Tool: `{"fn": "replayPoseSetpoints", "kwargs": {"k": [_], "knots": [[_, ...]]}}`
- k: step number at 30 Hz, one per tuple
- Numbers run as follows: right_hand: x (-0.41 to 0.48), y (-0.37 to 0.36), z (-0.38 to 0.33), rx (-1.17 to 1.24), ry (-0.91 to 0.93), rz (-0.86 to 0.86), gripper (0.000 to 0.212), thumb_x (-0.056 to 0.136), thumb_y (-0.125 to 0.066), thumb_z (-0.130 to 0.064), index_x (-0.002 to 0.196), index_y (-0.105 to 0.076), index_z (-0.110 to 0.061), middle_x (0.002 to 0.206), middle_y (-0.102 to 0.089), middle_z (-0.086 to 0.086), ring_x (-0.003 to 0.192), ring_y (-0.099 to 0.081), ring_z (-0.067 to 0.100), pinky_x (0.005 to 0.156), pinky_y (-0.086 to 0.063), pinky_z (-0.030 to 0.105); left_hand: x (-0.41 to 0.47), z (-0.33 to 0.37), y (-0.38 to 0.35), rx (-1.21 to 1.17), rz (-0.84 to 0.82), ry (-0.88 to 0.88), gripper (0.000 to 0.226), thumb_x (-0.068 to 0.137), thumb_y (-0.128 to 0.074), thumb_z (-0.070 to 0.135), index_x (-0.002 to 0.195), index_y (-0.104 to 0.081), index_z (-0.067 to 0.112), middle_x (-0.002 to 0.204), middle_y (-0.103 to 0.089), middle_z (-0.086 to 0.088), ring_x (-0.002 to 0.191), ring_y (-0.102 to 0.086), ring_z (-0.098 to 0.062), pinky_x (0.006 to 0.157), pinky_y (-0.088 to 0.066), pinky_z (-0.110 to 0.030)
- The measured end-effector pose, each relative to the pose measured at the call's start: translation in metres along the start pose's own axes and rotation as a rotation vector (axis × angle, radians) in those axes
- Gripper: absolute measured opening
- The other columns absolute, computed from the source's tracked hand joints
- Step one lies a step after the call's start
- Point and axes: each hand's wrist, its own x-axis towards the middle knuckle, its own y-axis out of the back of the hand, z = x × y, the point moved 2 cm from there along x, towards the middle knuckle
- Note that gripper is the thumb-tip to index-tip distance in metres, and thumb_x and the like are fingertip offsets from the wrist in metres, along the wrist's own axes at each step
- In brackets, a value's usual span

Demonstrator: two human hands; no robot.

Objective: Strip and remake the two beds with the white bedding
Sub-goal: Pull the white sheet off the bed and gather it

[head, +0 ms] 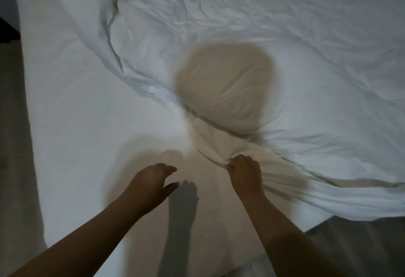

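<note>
Head camera, looking down over a bed: a person's two bare forearms reach in from the near edge across a bed (72, 110) covered by a smooth white sheet. The right hand (245, 172) is closed in a fist around a bunched edge of a white duvet (285, 35), the fabric gathered into tight pleats that fan out to the right from the knuckles. The left hand (151, 180) is free, fingers loosely spread and slightly curled, palm turned toward the right hand, holding nothing; whether it touches the sheet cannot be told. It sits just left of the gripped edge, with a gap of bare sheet between the two hands.

The duvet, heavily creased, fills the far and right parts of the scene and drapes over the right near edge of the bed. Its folded hem runs diagonally from the far left down to the clenched hand. A rounded shadow (225, 83) of a head falls across the duvet at centre, with softer arm shadows on the sheet below it. The left side of the bed lies uncovered, showing only the flat sheet. Dim flooring (13, 167) borders the bed on the left and at the near right corner.
</note>
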Motion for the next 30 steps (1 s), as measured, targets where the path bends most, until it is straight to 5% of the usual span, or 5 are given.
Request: {"fn": "replayPoseSetpoints", "kwargs": {"k": [8,14,18,22,30], "knots": [[-0.038,0.022,0.004,0.389,-0.037,0.168,0.035,0.09,-0.044,-0.037,0.071,-0.065,-0.015,0.067,-0.058,-0.002,0.063,-0.055,0.019,0.059,-0.043,0.031,0.071,0.015,-0.018,0.131,0.099,-0.198,0.067,0.082,-0.071,0.036,0.14,-0.047,0.014,0.145,-0.045,-0.011,0.131,-0.044,-0.033,0.108,-0.038,-0.04],[-0.053,0.045,0.005,0.445,-0.065,0.242,0.029,0.089,-0.05,-0.034,0.072,-0.066,-0.017,0.067,-0.058,-0.005,0.062,-0.054,0.017,0.059,-0.04,0.028,0.097,0.025,-0.002,0.12,0.278,-0.302,0.054,0.06,-0.087,0.022,0.104,-0.064,0.002,0.104,-0.064,-0.02,0.09,-0.061,-0.04,0.072,-0.053,-0.046],[-0.059,0.048,0.005,0.441,-0.066,0.277,0.019,0.087,-0.058,-0.026,0.072,-0.066,-0.018,0.067,-0.058,-0.005,0.063,-0.055,0.016,0.059,-0.043,0.029,0.107,0.03,0.012,0.155,0.352,-0.332,0.056,0.056,-0.089,0.029,0.101,-0.067,0.005,0.108,-0.062,-0.018,0.094,-0.059,-0.039,0.075,-0.05,-0.043],[-0.066,0.051,0.005,0.456,-0.067,0.291,0.018,0.087,-0.058,-0.024,0.074,-0.068,-0.018,0.069,-0.061,-0.006,0.063,-0.055,0.014,0.06,-0.044,0.028,0.113,0.031,0.017,0.203,0.373,-0.534,0.009,0.073,-0.073,0.019,0.069,-0.071,0.011,0.079,-0.069,-0.006,0.082,-0.064,-0.034,0.073,-0.05,-0.04],[-0.093,0.063,0.002,0.492,-0.145,0.265,0.035,0.091,-0.044,-0.037,0.072,-0.064,-0.015,0.069,-0.057,-0.003,0.065,-0.055,0.017,0.061,-0.049,0.039,0.076,0.041,0.021,0.034,0.375,-0.47,0.039,0.092,-0.037,0.027,0.059,-0.048,0.01,0.061,-0.049,-0.008,0.056,-0.048,-0.028,0.055,-0.029,-0.029]]}}
